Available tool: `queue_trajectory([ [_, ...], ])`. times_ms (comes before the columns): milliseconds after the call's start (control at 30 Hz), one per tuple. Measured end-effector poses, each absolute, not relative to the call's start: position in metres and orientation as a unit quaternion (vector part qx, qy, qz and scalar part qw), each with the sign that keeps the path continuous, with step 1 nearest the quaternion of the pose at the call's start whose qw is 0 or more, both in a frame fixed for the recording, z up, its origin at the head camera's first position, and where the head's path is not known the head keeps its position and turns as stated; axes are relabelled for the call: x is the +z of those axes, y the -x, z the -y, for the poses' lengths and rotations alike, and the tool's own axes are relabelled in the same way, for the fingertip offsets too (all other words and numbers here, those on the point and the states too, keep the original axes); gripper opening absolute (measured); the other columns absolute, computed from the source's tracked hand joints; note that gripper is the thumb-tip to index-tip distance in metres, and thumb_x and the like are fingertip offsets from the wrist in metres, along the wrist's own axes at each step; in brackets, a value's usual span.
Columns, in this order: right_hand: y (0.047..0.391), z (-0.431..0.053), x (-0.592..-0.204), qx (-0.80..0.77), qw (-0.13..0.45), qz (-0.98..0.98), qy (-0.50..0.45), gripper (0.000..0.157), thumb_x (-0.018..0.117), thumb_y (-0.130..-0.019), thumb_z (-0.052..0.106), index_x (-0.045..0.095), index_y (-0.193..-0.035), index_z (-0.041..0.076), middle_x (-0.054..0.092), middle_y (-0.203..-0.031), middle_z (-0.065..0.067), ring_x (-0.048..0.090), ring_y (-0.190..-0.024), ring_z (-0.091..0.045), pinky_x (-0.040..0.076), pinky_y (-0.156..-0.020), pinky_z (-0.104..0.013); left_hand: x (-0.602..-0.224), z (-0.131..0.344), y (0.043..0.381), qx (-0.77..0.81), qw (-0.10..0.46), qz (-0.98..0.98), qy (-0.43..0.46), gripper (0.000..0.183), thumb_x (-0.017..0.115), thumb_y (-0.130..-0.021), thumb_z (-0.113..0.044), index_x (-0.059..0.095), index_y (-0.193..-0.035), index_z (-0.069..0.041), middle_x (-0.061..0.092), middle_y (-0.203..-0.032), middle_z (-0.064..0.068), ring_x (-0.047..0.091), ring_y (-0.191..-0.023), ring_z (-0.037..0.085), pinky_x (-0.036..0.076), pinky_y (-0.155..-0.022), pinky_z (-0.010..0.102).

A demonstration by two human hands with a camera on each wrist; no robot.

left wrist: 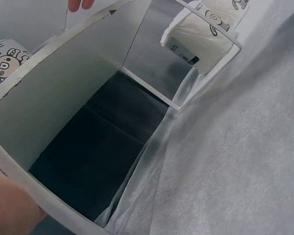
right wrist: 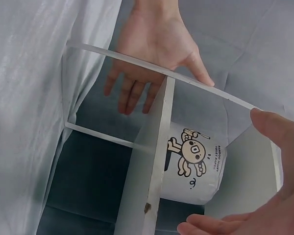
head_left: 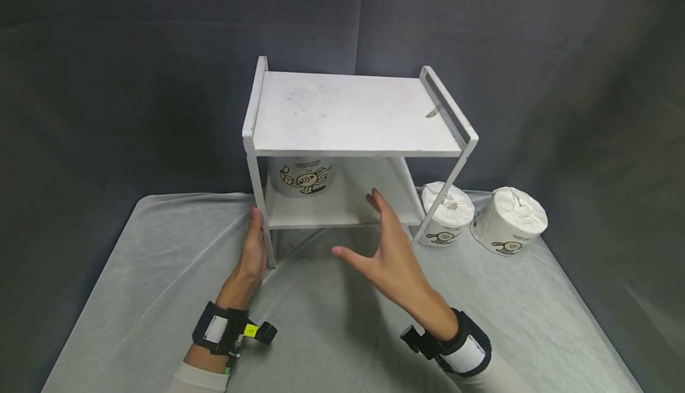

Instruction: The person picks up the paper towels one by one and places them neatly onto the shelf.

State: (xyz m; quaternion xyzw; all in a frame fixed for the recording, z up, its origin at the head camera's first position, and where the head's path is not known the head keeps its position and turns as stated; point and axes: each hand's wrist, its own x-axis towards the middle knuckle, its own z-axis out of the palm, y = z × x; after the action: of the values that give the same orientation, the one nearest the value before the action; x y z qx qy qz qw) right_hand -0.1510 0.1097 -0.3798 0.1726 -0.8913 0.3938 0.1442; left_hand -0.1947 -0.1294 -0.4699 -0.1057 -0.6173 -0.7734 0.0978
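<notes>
A white two-tier shelf rack (head_left: 353, 113) stands on the cloth-covered table. On its lower board, toward the left, sits a wrapped toilet paper roll (head_left: 305, 182) with a printed cartoon; the upper board hides its top. My left hand (head_left: 250, 256) rests against the outer side of the rack's left frame, its fingers extended, as the right wrist view shows too. In front of the lower board's opening is my right hand (head_left: 393, 256), thumb and fingers spread apart with nothing between them. The right wrist view has the printed roll (right wrist: 193, 164) beyond the right hand's fingers.
Two more wrapped toilet paper rolls are on the table to the right of the rack: one roll (head_left: 446, 217) close by its right frame, the other roll (head_left: 511, 220) farther right and tilted. A dark curtain (head_left: 160, 84) hangs behind the table.
</notes>
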Motion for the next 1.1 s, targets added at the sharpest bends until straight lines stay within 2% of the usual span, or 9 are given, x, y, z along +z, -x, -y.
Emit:
queue_trajectory([
  [433,0.129,-0.139,-0.387,0.392,0.146,0.892,-0.172,0.107,0.081,-0.071,0.053,0.024,-0.156,0.02,0.045,-0.151,-0.005,0.038,-0.139,-0.02,0.034,-0.108,-0.051,-0.466,0.13,0.196,-0.768,0.088,0.627,0.092,0.083,0.018,-0.098,-0.064,-0.005,-0.159,-0.012,-0.007,-0.166,0.008,-0.011,-0.149,0.017,-0.012,-0.116,0.042],
  [667,0.118,-0.165,-0.398,0.383,0.153,0.899,-0.148,0.101,0.081,-0.073,0.048,0.032,-0.152,0.01,0.049,-0.147,-0.005,0.041,-0.137,-0.024,0.035,-0.106,-0.053,-0.464,0.131,0.194,-0.765,0.083,0.633,0.082,0.085,0.017,-0.097,-0.065,-0.005,-0.159,-0.011,-0.008,-0.166,0.007,-0.012,-0.149,0.016,-0.012,-0.117,0.042],
  [867,0.111,-0.186,-0.408,0.371,0.176,0.903,-0.128,0.097,0.084,-0.072,0.041,0.036,-0.15,0.009,0.052,-0.143,-0.008,0.045,-0.133,-0.026,0.036,-0.104,-0.052,-0.468,0.131,0.193,-0.763,0.084,0.635,0.092,0.082,0.016,-0.099,-0.062,-0.005,-0.159,-0.01,-0.007,-0.166,0.01,-0.011,-0.15,0.018,-0.011,-0.117,0.043],
  [1100,0.106,-0.209,-0.413,0.365,0.182,0.909,-0.09,0.093,0.083,-0.075,0.036,0.036,-0.15,0.008,0.053,-0.143,-0.012,0.044,-0.133,-0.034,0.035,-0.103,-0.058,-0.468,0.131,0.192,-0.755,0.081,0.644,0.09,0.083,0.015,-0.098,-0.064,-0.005,-0.159,-0.012,-0.007,-0.166,0.009,-0.012,-0.15,0.018,-0.012,-0.117,0.045],
])
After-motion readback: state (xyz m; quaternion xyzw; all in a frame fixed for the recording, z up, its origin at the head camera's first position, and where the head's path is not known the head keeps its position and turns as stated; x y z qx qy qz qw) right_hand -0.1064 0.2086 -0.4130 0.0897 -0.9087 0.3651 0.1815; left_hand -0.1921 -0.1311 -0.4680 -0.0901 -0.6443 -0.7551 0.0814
